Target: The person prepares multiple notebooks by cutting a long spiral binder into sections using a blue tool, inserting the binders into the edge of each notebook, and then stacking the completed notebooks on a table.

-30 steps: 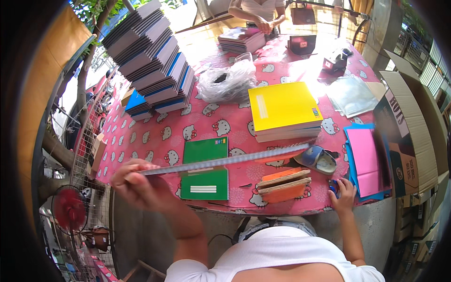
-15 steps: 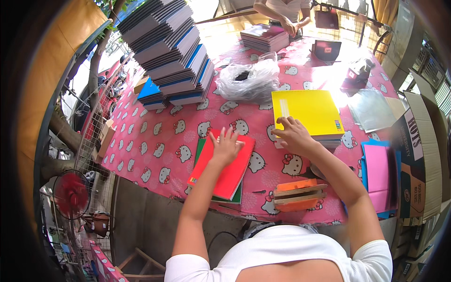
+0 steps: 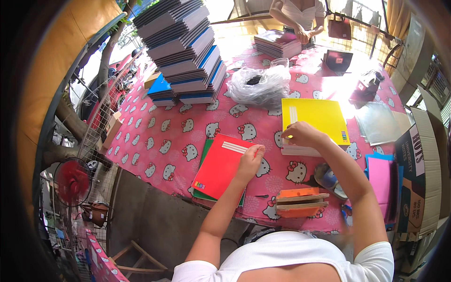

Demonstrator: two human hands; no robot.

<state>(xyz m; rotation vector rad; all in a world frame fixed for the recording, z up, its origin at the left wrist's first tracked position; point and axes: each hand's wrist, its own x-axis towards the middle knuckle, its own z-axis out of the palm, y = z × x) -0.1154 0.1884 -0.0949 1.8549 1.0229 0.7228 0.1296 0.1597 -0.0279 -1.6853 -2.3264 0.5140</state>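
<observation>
A red spiral notebook (image 3: pixel 218 167) lies slanted on top of a green notebook (image 3: pixel 205 151), in front of me at the left. My left hand (image 3: pixel 251 162) is closed at the red notebook's upper right corner, fingers pinched on its coil edge. To the right, a yellow spiral notebook (image 3: pixel 319 120) tops a short stack with pale page edges (image 3: pixel 300 150). My right hand (image 3: pixel 304 135) reaches over its near left corner, fingers curled and pinched at the yellow notebook's left edge. The tips of those fingers are partly hidden.
Tall stacks of spiral notebooks (image 3: pixel 188 61) stand at the far left. A clear plastic bag (image 3: pixel 258 87) sits mid-table. Nearer are an orange block with brown layers (image 3: pixel 302 203) and pink and blue sheets (image 3: pixel 378 181) beside a cardboard box (image 3: pixel 430 162). Across the table, a person (image 3: pixel 300 19) stands by another stack (image 3: pixel 277 44).
My left hand has slid from the red notebook's top to its right corner and closed. My right hand's spread fingers have curled in at the yellow notebook's left edge. The view has shifted slightly.
</observation>
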